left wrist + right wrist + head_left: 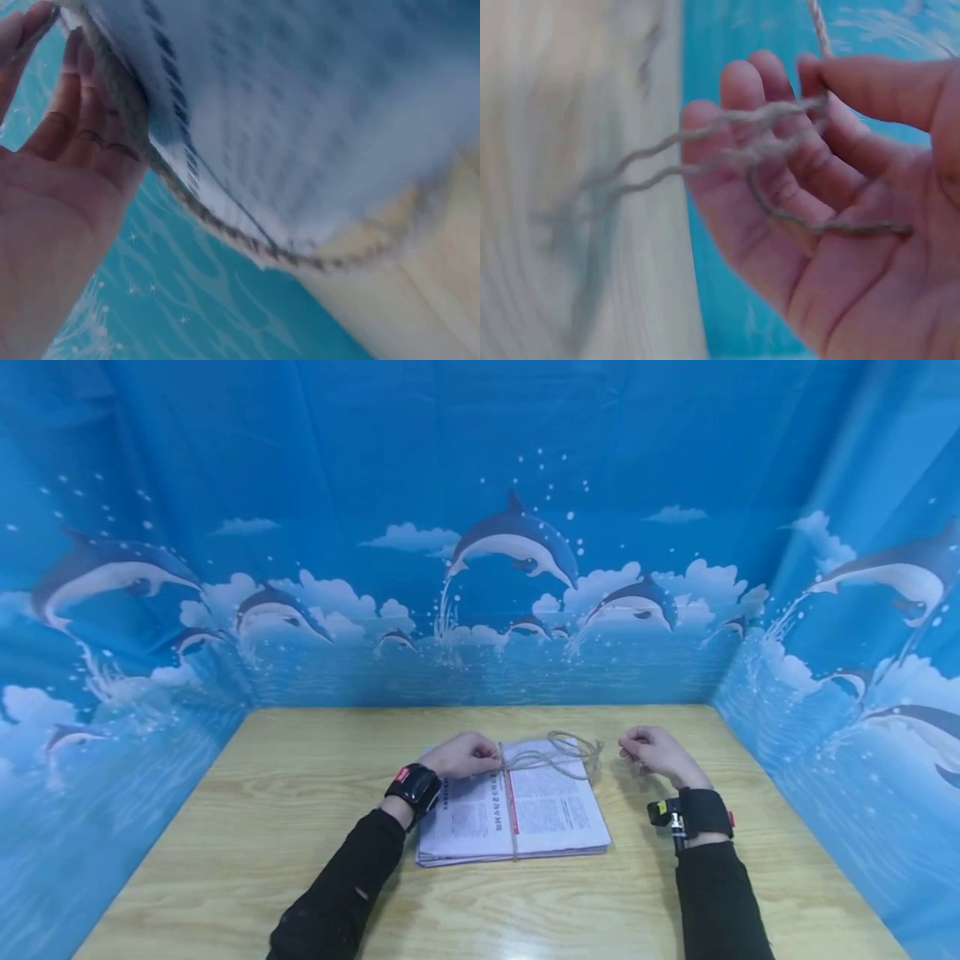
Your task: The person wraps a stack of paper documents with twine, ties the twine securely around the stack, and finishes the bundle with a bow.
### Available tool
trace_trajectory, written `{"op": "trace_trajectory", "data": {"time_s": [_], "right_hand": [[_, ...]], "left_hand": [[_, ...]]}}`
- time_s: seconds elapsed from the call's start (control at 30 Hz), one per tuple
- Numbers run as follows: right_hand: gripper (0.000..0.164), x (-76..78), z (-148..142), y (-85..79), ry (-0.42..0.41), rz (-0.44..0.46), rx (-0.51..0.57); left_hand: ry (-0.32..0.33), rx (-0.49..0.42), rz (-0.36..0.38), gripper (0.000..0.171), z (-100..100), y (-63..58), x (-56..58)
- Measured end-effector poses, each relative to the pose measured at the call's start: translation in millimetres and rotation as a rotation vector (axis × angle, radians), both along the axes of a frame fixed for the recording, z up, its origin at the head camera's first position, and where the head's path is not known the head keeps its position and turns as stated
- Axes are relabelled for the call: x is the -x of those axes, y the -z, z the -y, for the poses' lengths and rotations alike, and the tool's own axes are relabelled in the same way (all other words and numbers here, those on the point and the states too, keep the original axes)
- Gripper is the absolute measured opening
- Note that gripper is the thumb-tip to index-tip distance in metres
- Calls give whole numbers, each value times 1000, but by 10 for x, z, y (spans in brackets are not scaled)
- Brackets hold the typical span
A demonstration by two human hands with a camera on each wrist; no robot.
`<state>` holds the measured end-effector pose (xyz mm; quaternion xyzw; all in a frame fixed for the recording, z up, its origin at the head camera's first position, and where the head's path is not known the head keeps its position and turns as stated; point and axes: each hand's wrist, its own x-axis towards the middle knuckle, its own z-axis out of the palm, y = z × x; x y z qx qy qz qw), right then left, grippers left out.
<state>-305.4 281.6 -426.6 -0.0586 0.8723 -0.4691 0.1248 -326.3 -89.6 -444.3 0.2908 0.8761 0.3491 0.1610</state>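
A stack of printed paper sheets, like newspapers [555, 818], lies on the table with twine [513, 818] running down across its middle. At the far part of the stack, my left hand [461, 755] pinches the twine between thumb and fingertips. Loose loops of twine [573, 747] spread over the stack's far right corner. My right hand [660, 754] is off to the right of the stack, above the table. In the right wrist view, its thumb and index finger pinch the twine [780, 111], and strands hang across the other fingers and the palm.
The wooden table [300, 827] has a light grain. A blue curtain printed with dolphins [517, 539] stands along the back and both sides of it. Both wrists wear black bands with small devices [415, 787].
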Motion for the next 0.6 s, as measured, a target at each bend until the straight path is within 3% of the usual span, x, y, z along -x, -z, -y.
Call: {"op": "trace_trajectory", "data": {"time_s": [0.13, 0.3, 0.4, 0.47, 0.6], "right_hand": [[33, 7, -14, -62, 56, 37, 385], [39, 11, 5, -138, 35, 141, 1130], [47, 8, -6, -153, 33, 202, 1428], [49, 10, -25, -154, 50, 230, 1495], [44, 15, -37, -148, 103, 252, 1321]], "left_hand": [[-7, 7, -5, 9, 22, 12, -5], [-50, 9, 15, 7, 48, 14, -1], [-67, 24, 7, 13, 44, -8, 2], [-77, 42, -9, 17, 34, -35, -3], [-94, 87, -54, 19, -18, -91, -9]]}}
